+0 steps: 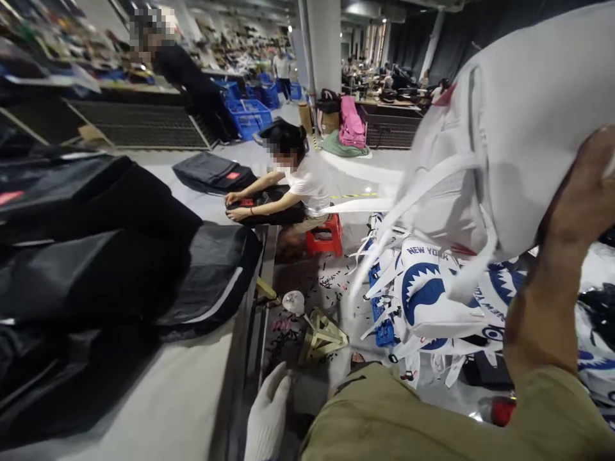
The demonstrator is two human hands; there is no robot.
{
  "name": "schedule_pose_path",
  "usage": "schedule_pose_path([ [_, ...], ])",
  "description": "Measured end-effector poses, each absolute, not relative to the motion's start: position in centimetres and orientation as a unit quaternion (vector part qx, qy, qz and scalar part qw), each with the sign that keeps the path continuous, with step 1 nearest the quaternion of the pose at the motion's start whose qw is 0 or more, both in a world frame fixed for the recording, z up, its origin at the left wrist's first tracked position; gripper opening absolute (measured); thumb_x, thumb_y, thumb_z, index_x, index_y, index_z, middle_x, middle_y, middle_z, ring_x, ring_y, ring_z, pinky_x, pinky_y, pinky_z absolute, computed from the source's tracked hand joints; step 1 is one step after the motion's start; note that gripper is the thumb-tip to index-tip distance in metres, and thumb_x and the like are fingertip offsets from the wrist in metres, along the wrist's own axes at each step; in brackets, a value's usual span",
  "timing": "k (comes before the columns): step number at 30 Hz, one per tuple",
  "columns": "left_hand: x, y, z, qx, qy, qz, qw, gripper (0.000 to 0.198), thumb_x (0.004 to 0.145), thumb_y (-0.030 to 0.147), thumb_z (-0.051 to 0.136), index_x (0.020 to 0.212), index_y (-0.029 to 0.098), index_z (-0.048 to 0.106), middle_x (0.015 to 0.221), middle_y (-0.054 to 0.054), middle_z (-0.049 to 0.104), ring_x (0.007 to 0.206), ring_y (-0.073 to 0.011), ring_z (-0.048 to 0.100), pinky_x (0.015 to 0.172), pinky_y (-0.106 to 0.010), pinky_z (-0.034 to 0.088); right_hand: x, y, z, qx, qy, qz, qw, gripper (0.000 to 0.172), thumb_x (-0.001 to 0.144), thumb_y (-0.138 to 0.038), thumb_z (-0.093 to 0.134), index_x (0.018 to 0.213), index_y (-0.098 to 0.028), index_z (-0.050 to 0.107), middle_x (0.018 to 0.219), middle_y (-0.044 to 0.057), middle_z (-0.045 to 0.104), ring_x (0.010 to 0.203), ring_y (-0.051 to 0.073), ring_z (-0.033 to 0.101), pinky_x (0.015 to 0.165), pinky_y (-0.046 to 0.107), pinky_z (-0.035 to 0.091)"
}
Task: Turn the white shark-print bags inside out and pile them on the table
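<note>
A: Right hand (586, 186)?
B: Bare, raised at the right edge against the side of a white backpack (528, 128); bag aloft at upper right, partly blurred, straps (362, 205) trailing left; fingers run out of frame; cannot tell how far they close.
A: Left hand (269, 413)?
B: White-gloved, low, beside the pale table (158, 397); fingers loosely extended, nothing seen in them.
A: Around?
B: Shark-print bags (423, 294) heaped beneath the backpack; black bags (100, 269) on the table; seated co-worker (310, 192) beyond, on a red stool (331, 234).
</note>
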State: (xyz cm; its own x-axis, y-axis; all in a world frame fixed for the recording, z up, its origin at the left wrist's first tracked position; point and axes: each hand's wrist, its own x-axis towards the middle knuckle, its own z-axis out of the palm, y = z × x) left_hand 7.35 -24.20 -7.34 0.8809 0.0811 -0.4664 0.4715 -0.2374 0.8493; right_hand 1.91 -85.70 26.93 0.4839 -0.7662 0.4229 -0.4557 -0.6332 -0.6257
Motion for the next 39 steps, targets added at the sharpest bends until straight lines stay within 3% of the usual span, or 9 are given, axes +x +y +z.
schedule_pose_path([
  [3, 6.0, -24.3, -11.2, 0.744, 0.231, -0.194, 0.597, 0.067, 0.074, 0.067, 0.082, 0.121, 0.02, 0.078, 0.122, -0.014, 0.084, 0.12, -0.0364, 0.079, 0.108, -0.048, 0.064, 4.5, -88.1, 25.2, -0.821, 0.368, -0.436, -0.005, 0.116, 0.097, -0.088, -0.008, 0.134, -0.022, 0.079, 0.154, 0.031, 0.06, 0.155, 0.048, 0.047, 0.105, 0.067, 0.048],
  [6, 5.5, -26.5, -11.4, 0.733, 0.214, -0.203, 0.613, 0.065, 0.073, 0.063, 0.083, 0.121, 0.02, 0.079, 0.127, -0.015, 0.083, 0.125, -0.0371, 0.077, 0.113, -0.048, 0.061, 11.6, -87.2, 22.5, -0.827, 0.42, -0.355, -0.116, 0.107, 0.106, -0.081, 0.003, 0.145, -0.007, 0.069, 0.127, 0.039, 0.067, 0.135, 0.044, 0.065, 0.106, 0.069, 0.045],
  [9, 5.8, -29.7, -10.1, 0.738, 0.191, -0.224, 0.607, 0.067, 0.075, 0.063, 0.081, 0.124, 0.018, 0.079, 0.129, -0.016, 0.082, 0.125, -0.0365, 0.077, 0.111, -0.047, 0.062, 19.1, -86.0, 17.2, -0.868, 0.425, -0.252, -0.049, 0.096, 0.113, -0.073, 0.015, 0.137, 0.001, 0.071, 0.111, 0.036, 0.071, 0.119, 0.04, 0.07, 0.101, 0.063, 0.045],
  [15, 5.0, -32.7, -9.3, 0.786, 0.164, -0.243, 0.544, 0.059, 0.074, 0.06, 0.077, 0.118, 0.022, 0.082, 0.134, -0.013, 0.081, 0.136, -0.0371, 0.071, 0.12, -0.045, 0.055, 26.9, -86.2, 1.3, -0.902, 0.42, -0.094, 0.05, 0.046, 0.115, -0.034, 0.053, 0.118, 0.006, 0.076, 0.104, 0.034, 0.075, 0.106, 0.036, 0.075, 0.091, 0.045, 0.05],
  [18, 3.6, -32.4, -9.8, 0.806, 0.181, -0.244, 0.507, 0.063, 0.07, 0.066, 0.071, 0.115, 0.023, 0.082, 0.137, -0.013, 0.08, 0.141, -0.0388, 0.068, 0.128, -0.048, 0.048, 29.2, -87.2, -2.9, -0.91, 0.403, -0.072, 0.066, 0.044, 0.116, -0.031, 0.049, 0.123, 0.005, 0.075, 0.108, 0.033, 0.075, 0.111, 0.036, 0.074, 0.094, 0.045, 0.05],
  [24, 2.2, -32.4, -9.5, 0.781, 0.25, -0.227, 0.525, 0.074, 0.072, 0.071, 0.065, 0.123, 0.019, 0.079, 0.141, -0.015, 0.078, 0.142, -0.0371, 0.067, 0.129, -0.048, 0.046, 31.7, -90.7, -3.6, -0.884, 0.457, -0.067, 0.071, 0.049, 0.117, -0.032, 0.041, 0.133, 0.004, 0.071, 0.119, 0.037, 0.071, 0.123, 0.04, 0.07, 0.101, 0.051, 0.049],
  [30, 3.5, -33.7, -9.2, 0.764, 0.24, -0.223, 0.555, 0.066, 0.068, 0.067, 0.071, 0.114, 0.02, 0.082, 0.133, -0.014, 0.081, 0.137, -0.0382, 0.071, 0.122, -0.045, 0.053, 32.3, -89.2, -4.2, -0.87, 0.483, -0.048, 0.087, 0.047, 0.113, -0.033, 0.048, 0.134, 0.002, 0.07, 0.121, 0.038, 0.072, 0.126, 0.043, 0.071, 0.104, 0.055, 0.052],
  [35, 4.8, -33.5, -9.7, 0.77, 0.187, -0.245, 0.558, 0.064, 0.075, 0.062, 0.067, 0.119, 0.019, 0.083, 0.134, -0.014, 0.081, 0.134, -0.0376, 0.072, 0.12, -0.046, 0.054, 29.2, -88.0, -2.5, -0.889, 0.439, -0.05, 0.12, 0.056, 0.109, -0.035, 0.052, 0.151, 0.001, 0.062, 0.141, 0.034, 0.068, 0.139, 0.041, 0.065, 0.116, 0.053, 0.051],
  [39, 5.5, -32.4, -9.1, 0.782, 0.134, -0.247, 0.556, 0.054, 0.08, 0.05, 0.065, 0.121, 0.021, 0.085, 0.132, -0.013, 0.082, 0.13, -0.0368, 0.073, 0.12, -0.046, 0.053, 22.2, -84.8, -1.1, -0.898, 0.407, -0.113, 0.121, 0.064, 0.114, -0.059, 0.036, 0.159, -0.02, 0.061, 0.154, 0.027, 0.062, 0.148, 0.036, 0.058, 0.119, 0.051, 0.051],
])
